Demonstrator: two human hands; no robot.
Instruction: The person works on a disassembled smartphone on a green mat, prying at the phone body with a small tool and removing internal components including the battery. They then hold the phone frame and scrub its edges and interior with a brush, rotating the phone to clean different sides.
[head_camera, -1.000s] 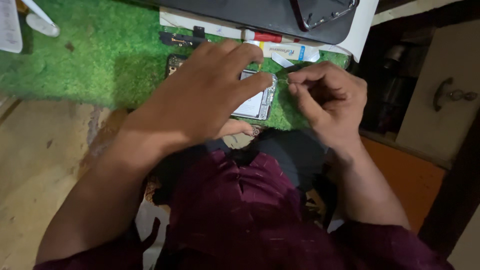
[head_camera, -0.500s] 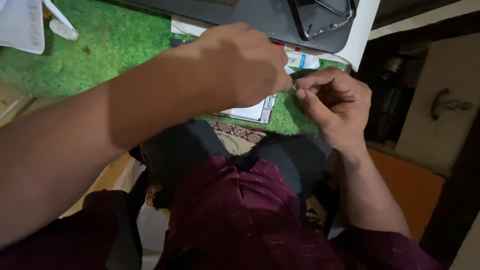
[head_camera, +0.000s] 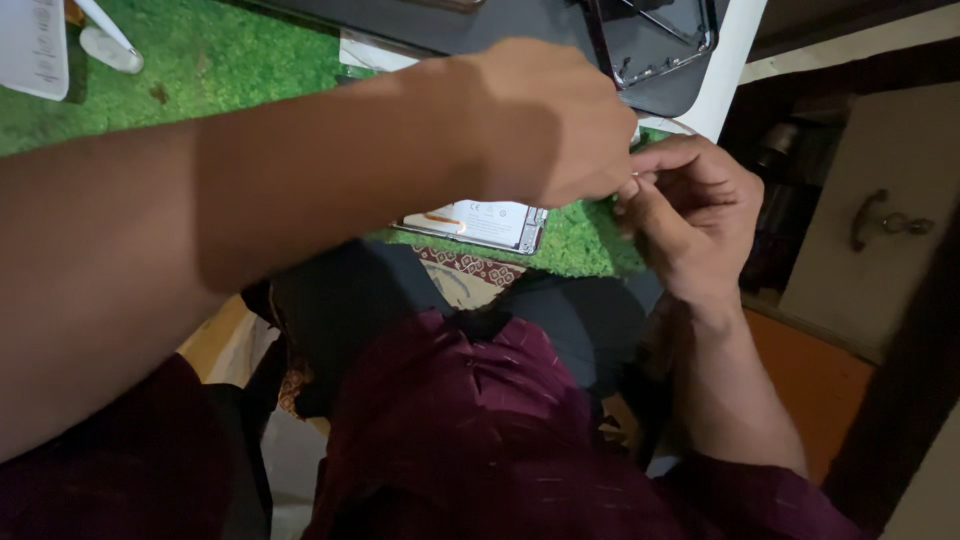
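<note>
My left hand (head_camera: 555, 120) reaches across my body with its fingers curled shut, the fingertips touching those of my right hand (head_camera: 690, 215). The right thumb and forefinger are pinched together at that meeting point; anything between them is too small to make out. Just below my left hand an opened phone (head_camera: 480, 222) with a white battery showing lies on the green turf mat (head_camera: 200, 60), partly hidden by my forearm.
A detached dark phone frame (head_camera: 655, 40) rests on a dark flat tray (head_camera: 480, 25) at the mat's far edge. A white paper (head_camera: 35, 45) and a white tool (head_camera: 105, 45) lie far left. A cabinet door with a metal handle (head_camera: 880, 220) stands at the right.
My left hand lifted off the opened phone and swung right to meet my right hand's fingertips. The view has tilted, so the mat sits higher in frame.
</note>
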